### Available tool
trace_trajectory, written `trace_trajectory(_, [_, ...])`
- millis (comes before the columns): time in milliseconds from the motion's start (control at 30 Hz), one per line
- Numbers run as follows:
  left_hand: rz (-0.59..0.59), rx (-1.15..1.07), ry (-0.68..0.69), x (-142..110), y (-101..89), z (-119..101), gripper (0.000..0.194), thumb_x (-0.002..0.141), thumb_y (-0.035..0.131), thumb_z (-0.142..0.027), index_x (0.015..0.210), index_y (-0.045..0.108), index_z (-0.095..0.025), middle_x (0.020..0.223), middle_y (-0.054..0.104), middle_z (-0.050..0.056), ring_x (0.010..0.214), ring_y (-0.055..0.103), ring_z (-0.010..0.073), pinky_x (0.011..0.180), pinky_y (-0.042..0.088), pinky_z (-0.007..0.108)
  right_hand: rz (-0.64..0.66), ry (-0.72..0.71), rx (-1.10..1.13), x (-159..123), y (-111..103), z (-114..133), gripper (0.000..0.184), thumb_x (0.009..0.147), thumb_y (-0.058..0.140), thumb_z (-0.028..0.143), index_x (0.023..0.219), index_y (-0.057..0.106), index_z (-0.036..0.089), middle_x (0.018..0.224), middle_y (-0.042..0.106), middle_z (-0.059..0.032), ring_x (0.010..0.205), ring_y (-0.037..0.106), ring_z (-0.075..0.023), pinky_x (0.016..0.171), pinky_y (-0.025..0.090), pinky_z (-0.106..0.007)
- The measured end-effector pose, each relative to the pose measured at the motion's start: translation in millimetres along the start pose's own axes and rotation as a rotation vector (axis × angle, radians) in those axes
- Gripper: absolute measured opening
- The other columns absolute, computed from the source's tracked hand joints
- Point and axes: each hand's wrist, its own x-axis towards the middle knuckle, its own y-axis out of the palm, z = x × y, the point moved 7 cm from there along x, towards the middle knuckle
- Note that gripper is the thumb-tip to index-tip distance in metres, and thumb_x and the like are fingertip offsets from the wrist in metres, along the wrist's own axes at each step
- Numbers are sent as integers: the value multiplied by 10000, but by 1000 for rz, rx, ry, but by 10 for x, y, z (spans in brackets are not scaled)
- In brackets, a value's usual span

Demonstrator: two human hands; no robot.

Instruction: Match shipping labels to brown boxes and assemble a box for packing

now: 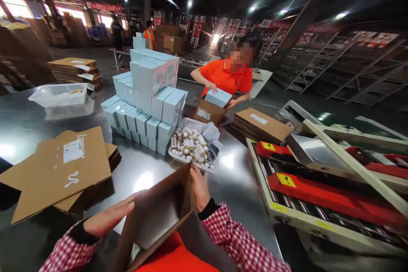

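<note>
An open cardboard box (pixel 159 204) is tilted in front of my body at the near table edge, its opening facing me. My left hand (pixel 110 219) lies along its left side, fingers fairly straight and thumb at the edge, and holds the box from there. On the opposite side my right hand (pixel 200 187) grips the box wall near the upper right corner, with its fingers bent around the edge. Between the walls a smooth greyish surface shows; I cannot tell whether it is the box's bottom. Just beyond stands a white basket (pixel 174 156) of small white-capped bottles.
Light blue boxes (pixel 149 76) are stacked mid-table. Flat cartons (pixel 63 165) and a white plastic basket (pixel 59 95) lie left. Across the table, a co-worker in orange (pixel 212 72) handles a blue box in a carton. A roller conveyor machine (pixel 306 182) with red side belts stands right.
</note>
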Motion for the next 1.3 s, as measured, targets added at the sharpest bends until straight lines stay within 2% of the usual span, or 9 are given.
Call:
trace_trajectory(267, [-294,37,160,173,-217,32,871,641,662,-654,1371,449,-227,1441,456,76,1363,334,297,1144,228,427,335,231,406,-28,-214,5,866,628,737,565,1371,425,248,1491,347,-84,1326,393,-308,1073,356,-446])
trace_trajectory(467, [-513,212,253,430,-52,-66,957,633,725,-528,1388,302,-121,1067,683,99,1008,627,269,940,462,396,245,150,227,29,3,-185,1070,508,741,690,1384,323,240,1407,430,-136,1277,432,-318,1079,322,-494])
trace_trajectory(600, [-529,198,225,561,-106,50,816,595,749,-508,1238,424,-126,859,699,57,838,666,265,804,525,407,231,144,118,0,44,-279,902,469,848,415,1242,426,220,1201,579,-103,1099,560,-298,1001,408,-482])
trace_trajectory(700, [-517,213,273,569,-145,162,634,675,691,-495,1181,505,-160,1099,676,104,1029,634,270,897,510,404,127,123,98,36,-28,-332,771,505,808,311,1192,469,219,1093,613,-67,1002,586,-265,922,463,-445])
trace_trajectory(867, [-722,707,495,185,-297,275,326,841,505,-392,1050,640,-181,1079,701,98,1026,646,251,937,509,403,13,-177,-133,58,-196,-233,249,747,592,301,977,599,207,971,598,-61,946,568,-212,888,458,-381])
trace_trajectory(1000, [-382,1230,612,-115,-175,332,532,845,364,-98,1327,503,-276,1363,551,18,1281,476,204,1031,447,353,493,-189,-317,-18,-346,-105,402,795,583,432,1136,618,222,1329,463,-122,1255,424,-265,1051,324,-446])
trace_trajectory(1067, [-281,1445,627,-224,-123,309,714,786,346,-1,1429,335,-313,1457,431,-29,1360,359,185,1066,406,343,869,-78,-298,-202,-392,-84,825,660,714,529,1380,418,255,1497,260,-129,1363,288,-301,1052,324,-457])
trace_trajectory(1133, [-255,1587,637,-263,-89,263,817,736,353,39,1463,231,-312,1480,389,-45,1371,337,178,1065,405,317,1027,-14,-256,-360,-421,-61,1190,483,799,591,1470,222,260,1525,187,-144,1379,244,-327,1031,351,-458])
trace_trajectory(1300, [-297,1735,668,-214,-116,349,885,722,418,8,1480,113,-333,1465,411,-62,1350,375,187,1067,395,285,435,61,-213,-278,-332,-280,1058,605,695,660,1464,241,240,1358,395,-139,1177,445,-289,993,372,-450])
